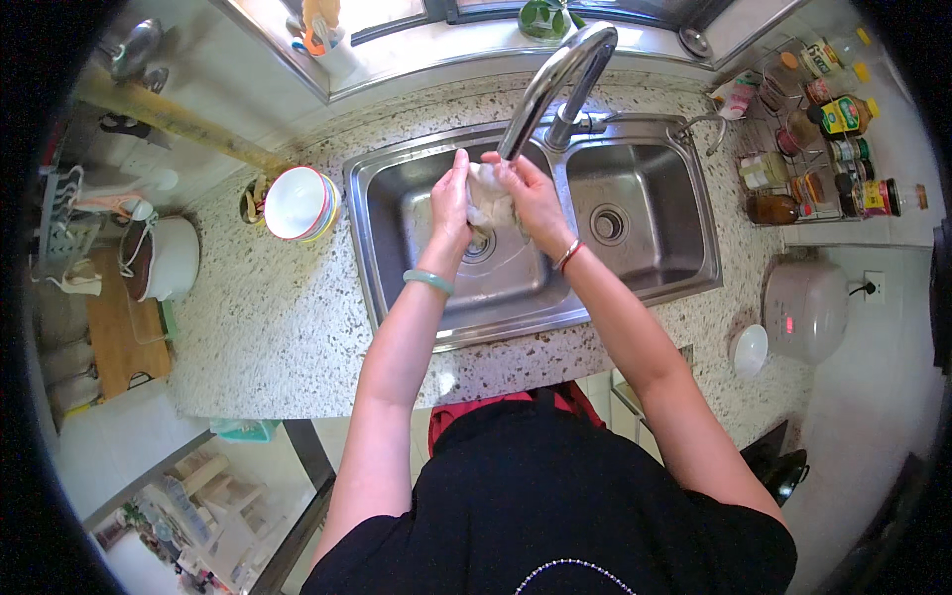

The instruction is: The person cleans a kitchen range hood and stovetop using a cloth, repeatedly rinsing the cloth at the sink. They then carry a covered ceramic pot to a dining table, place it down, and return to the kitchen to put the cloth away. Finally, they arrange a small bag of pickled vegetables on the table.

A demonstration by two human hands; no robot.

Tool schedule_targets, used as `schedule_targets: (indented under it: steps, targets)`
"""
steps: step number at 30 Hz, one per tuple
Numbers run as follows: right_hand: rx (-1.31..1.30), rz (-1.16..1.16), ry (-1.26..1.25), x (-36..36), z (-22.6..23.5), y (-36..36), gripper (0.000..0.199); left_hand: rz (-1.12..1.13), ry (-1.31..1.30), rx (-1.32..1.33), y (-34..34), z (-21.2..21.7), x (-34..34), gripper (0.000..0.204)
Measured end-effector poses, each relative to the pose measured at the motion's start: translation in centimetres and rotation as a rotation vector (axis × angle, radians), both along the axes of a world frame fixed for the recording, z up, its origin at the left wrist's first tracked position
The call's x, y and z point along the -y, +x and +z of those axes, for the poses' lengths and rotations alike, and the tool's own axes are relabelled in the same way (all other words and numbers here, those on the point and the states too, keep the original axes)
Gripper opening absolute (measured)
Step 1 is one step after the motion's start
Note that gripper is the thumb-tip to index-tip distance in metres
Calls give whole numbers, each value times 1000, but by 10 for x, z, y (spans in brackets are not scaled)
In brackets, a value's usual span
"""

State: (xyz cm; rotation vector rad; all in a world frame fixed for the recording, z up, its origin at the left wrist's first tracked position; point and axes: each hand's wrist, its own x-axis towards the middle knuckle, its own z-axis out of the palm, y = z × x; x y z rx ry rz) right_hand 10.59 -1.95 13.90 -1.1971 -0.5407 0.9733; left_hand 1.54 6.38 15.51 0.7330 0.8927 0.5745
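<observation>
Over the left basin [397,213] of a steel double sink, both my hands hold a pale, wet-looking cloth [487,201] between them. My left hand [451,206] is closed on its left side, thumb pointing up. My right hand [536,203] grips its right side, with the fingers bent around its upper edge. Right above the cloth is the mouth of the curved chrome faucet [562,79]. I cannot make out whether water is running. Below the cloth, the basin's drain [480,248] shows in part.
Left of the sink stand stacked bowls [296,203] and a white pot [169,260]. The right basin [643,178] adjoins. A rack [793,169] of bottles and jars, a small white bowl [749,350] and a rice cooker [805,312] are on the right.
</observation>
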Motion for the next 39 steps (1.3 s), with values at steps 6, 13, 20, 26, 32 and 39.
schedule_targets:
  steps: [6,13,20,26,32,39]
  targets:
    - [1044,-69,-318,-21,8,-19,16,-35,89,12,16,-56,5,46]
    - [988,-69,-450,-42,-64,10,37,-30,-77,-217,12,-73,19,48]
    - [1022,-42,-223,-38,-68,-20,35,118,-446,96,4,-88,21,33]
    - [1123,-54,-351,-43,-74,-4,27,54,-369,-99,3,-98,18,32]
    - [940,15,-331,-26,-44,-44,24,-68,-308,133,-17,-150,6,40]
    - [1019,-137,-488,-24,-107,1,29,34,-302,-129,7,-105,30,34]
